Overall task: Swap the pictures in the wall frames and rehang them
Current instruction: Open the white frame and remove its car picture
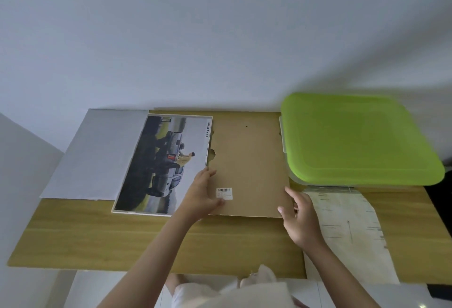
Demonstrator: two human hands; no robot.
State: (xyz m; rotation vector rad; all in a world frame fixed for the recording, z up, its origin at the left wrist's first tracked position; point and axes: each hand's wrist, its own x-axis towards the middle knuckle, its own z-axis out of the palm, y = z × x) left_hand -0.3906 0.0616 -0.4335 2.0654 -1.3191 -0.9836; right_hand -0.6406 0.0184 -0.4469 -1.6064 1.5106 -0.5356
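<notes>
The brown backing board point(247, 168) lies flat on the wooden table point(97, 234), its left edge overlapping the car picture point(159, 163) and its right edge just beside the green-lidded box point(354, 136). The left hand point(203, 195) rests with relaxed fingers on the board's left edge; the right hand point(298, 219) touches its near right corner, fingers loosely spread, gripping nothing. Bare tabletop lies nearer the person.

The table point(73, 234) is showing a smooth, matt wood-grain top. The backing board point(247, 160) is looking like matt brown fibreboard, carrying a small paper barcode label point(224, 192). The car picture point(159, 163) is reading as printed paper with slight sheen. The box lid point(354, 136) is appearing as smooth, semi-glossy green plastic.
</notes>
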